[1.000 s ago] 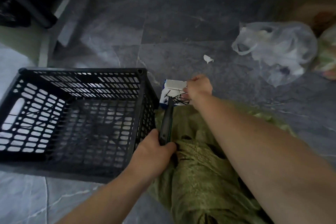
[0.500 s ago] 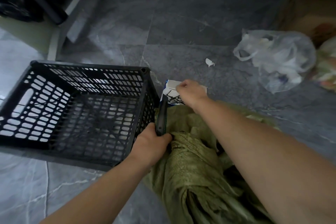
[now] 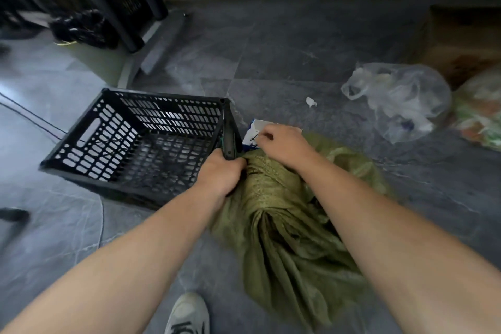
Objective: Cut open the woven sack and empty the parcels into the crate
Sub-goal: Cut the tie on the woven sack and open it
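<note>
I judge the emptying barely begun — the crate (image 3: 141, 141) holds no parcels. Just right of it my left hand (image 3: 221, 171) grips the cutter (image 3: 229, 141); my right hand (image 3: 282, 144) pinches a white parcel (image 3: 253, 131) at the green sack (image 3: 292, 214) — slack, apparently opened.

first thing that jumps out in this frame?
The two bare forearms reaching in from below: the left hand grips a dark cutter beside the empty black crate, the right hand rests on a white parcel. Under them sprawls the crumpled green woven sack on the grey floor.
</note>
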`<control>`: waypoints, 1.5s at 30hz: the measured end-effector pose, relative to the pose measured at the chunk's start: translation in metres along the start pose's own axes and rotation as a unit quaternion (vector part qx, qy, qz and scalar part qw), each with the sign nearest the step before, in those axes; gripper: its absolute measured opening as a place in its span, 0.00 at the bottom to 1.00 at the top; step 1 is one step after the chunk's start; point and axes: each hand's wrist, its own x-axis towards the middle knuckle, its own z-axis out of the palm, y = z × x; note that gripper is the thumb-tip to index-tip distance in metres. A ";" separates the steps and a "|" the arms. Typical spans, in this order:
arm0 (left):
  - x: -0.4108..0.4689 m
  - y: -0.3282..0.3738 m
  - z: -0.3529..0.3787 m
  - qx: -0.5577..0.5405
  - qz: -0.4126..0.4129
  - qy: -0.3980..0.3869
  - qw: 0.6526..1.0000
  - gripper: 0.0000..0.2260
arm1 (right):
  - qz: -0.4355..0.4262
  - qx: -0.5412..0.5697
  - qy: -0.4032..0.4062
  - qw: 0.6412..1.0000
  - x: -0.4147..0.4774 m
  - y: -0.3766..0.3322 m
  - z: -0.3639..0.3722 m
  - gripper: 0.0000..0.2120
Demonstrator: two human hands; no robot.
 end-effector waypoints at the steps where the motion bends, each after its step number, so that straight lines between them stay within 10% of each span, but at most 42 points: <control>1: -0.006 0.003 0.000 -0.011 0.004 0.007 1.000 0.13 | 0.005 0.027 -0.001 1.000 -0.010 -0.001 -0.006 0.15; 5: -0.028 0.021 0.001 -0.050 0.000 0.021 0.999 0.12 | 0.019 0.151 -0.061 0.987 -0.053 -0.006 -0.043 0.22; 12: -0.032 0.041 0.012 -0.070 0.051 -0.064 0.994 0.15 | 0.048 -0.009 -0.165 0.985 -0.097 -0.005 -0.064 0.50; 21: -0.033 0.014 0.008 -0.016 0.089 -0.209 0.974 0.09 | 0.219 -0.058 0.023 0.974 -0.112 0.045 0.008 0.22; 30: -0.033 0.036 -0.019 -0.033 0.091 -0.172 0.980 0.06 | 0.222 -0.029 0.021 0.974 -0.092 0.028 0.021 0.19; 37: -0.005 -0.004 -0.011 0.001 0.008 -0.230 0.973 0.33 | 0.258 -0.060 0.046 0.963 -0.096 0.044 0.026 0.22; 45: 0.007 -0.043 0.001 0.007 0.011 -0.202 0.979 0.30 | 0.286 -0.165 0.039 0.943 -0.078 0.071 0.011 0.21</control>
